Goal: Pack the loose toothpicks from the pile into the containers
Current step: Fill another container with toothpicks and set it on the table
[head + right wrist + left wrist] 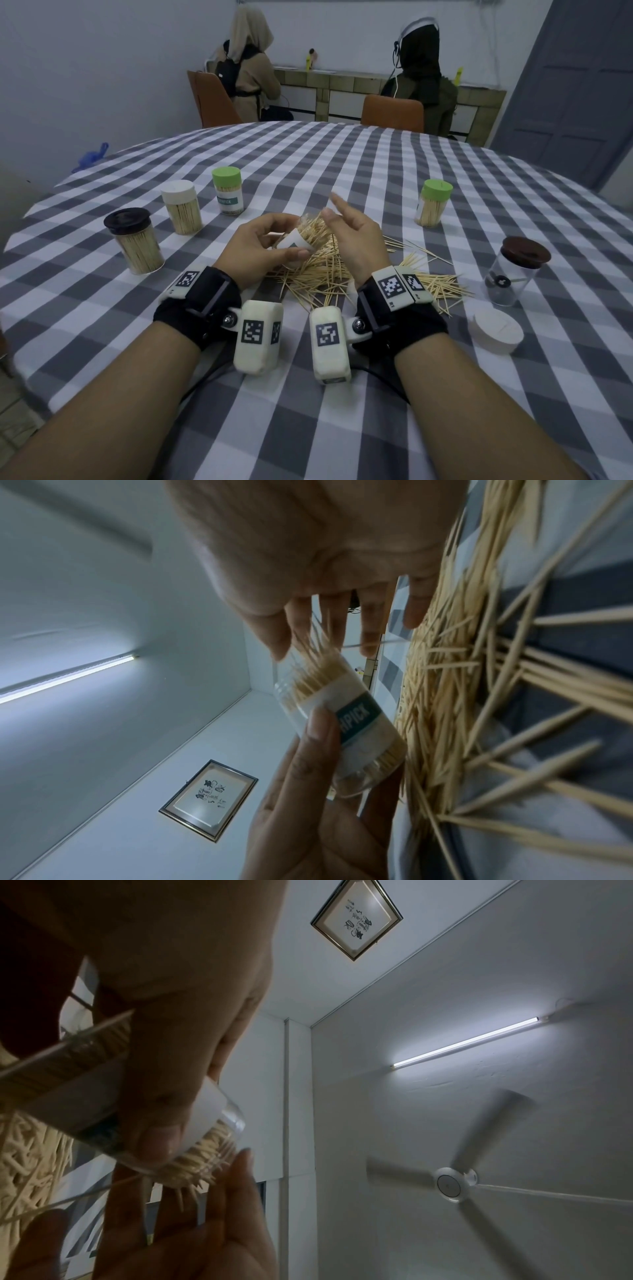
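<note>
My left hand (284, 236) grips a clear toothpick container (297, 242) with a white label, tilted with its open mouth toward the right. Toothpicks fill it and stick out past the rim. My right hand (342, 219) is open at that mouth, its fingers straight against the protruding tips (318, 653). In the left wrist view the thumb (161, 1110) presses the container (209, 1118) and the right palm (205, 1231) faces it. The loose toothpick pile (325, 277) lies on the checked tablecloth under both hands and spreads to the right (479, 669).
Filled, lidded containers stand at the left: black lid (135, 240), white lid (181, 205), green lid (227, 195). Another green-lidded one (433, 207) stands at the right, with a nearly empty brown-lidded jar (513, 270) and a loose white lid (496, 329). Two people sit beyond the table.
</note>
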